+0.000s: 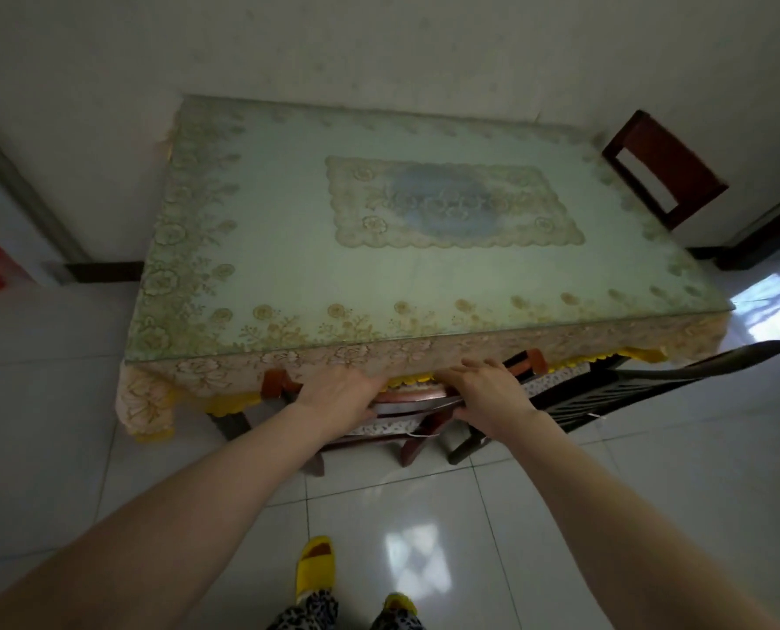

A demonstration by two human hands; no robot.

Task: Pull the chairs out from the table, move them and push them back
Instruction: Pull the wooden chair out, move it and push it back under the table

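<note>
Both hands are set on the top rail of a reddish wooden chair (392, 429) that is tucked under the near edge of the table (424, 266). The left hand (338, 395) is curled over the rail, fingers wrapped under it. The right hand (488, 393) lies flatter, fingers spread along the rail and up against the lace tablecloth (288, 356) hem; whether its grip is closed cannot be told.

Step judged: the start of a pull-out, or the end of a push-in; which one is not shown. If a pull, a straight draw toward the body is called for, legs kept clear of the dark chair (606, 388) just beside on the right.

A third chair (665, 170) stands at the far right end of the table.

Containers: none are seen; nothing is seen on the tabletop.
</note>
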